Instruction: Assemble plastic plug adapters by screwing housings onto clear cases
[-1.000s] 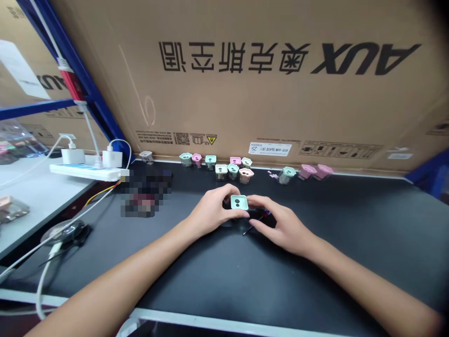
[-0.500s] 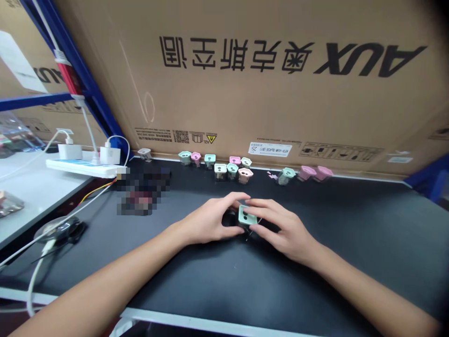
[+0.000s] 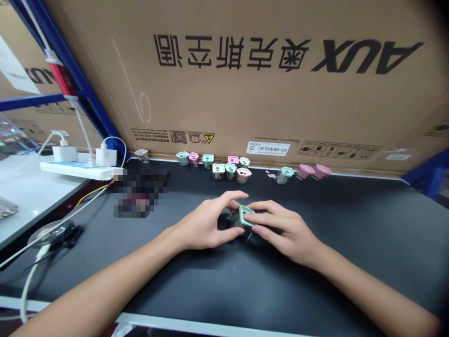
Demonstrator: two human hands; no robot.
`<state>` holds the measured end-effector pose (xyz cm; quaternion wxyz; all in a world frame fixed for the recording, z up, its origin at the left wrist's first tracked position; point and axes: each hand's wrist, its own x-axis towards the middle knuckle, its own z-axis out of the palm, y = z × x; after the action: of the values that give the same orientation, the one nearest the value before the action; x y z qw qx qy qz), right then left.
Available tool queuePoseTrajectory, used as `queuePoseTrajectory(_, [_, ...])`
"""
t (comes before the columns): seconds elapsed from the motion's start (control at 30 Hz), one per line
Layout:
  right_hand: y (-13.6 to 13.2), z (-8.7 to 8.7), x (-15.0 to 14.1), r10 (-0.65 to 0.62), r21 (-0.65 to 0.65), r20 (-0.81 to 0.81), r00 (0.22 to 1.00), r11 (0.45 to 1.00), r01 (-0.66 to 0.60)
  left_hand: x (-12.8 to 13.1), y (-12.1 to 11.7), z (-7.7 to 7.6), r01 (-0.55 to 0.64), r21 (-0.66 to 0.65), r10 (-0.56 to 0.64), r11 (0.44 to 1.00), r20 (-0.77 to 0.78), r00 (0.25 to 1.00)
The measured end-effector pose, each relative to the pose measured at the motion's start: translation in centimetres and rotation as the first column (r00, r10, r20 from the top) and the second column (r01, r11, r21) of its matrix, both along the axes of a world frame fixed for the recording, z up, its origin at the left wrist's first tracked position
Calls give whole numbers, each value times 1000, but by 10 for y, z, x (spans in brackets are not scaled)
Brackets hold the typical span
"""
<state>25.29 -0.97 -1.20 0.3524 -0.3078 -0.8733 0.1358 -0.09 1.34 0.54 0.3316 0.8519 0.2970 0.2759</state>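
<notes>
A mint-green plastic two-hole socket shell (image 3: 246,216) sits tilted near the middle of the black workbench (image 3: 351,234), pinched between the left hand (image 3: 206,222) and right hand (image 3: 284,228), both closed on it, above a dark object (image 3: 233,223) too shadowed to identify. Farther off, a row of pastel green and pink plastic socket shells (image 3: 218,171) stands along the far edge, before a brown cardboard AUX box (image 3: 266,93).

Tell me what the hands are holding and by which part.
A mint-green plastic socket housing, held at its side edges by the fingers of the left hand and right hand.
</notes>
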Motion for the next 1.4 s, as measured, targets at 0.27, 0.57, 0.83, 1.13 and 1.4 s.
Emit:
queuePoseTrajectory(0.27, [2, 1, 2, -69, -39, -122, 990, 997, 65, 1, 0, -1, -38, -48, 40, 998, 55, 998])
queuePoseTrajectory(0.57, [54, -10, 60, -498, -17, -100, 861, 866, 499, -8, 10, -9, -133, -24, 134, 991, 55, 989])
queuePoseTrajectory(0.83, [63, -22, 61, -563, -21, -116, 818, 825, 565, -13, 18, -12, -197, 16, 197, 980, 31, 980])
queuePoseTrajectory(1.13, [53, -24, 47, -455, -100, -12, 890, 886, 452, -28, 60, -13, -418, 254, 440, 872, -35, 897])
queuePoseTrajectory(1.4, [43, -17, 47, -337, -72, 38, 941, 938, 339, -4, 107, -1, -331, 332, 390, 884, -131, 911])
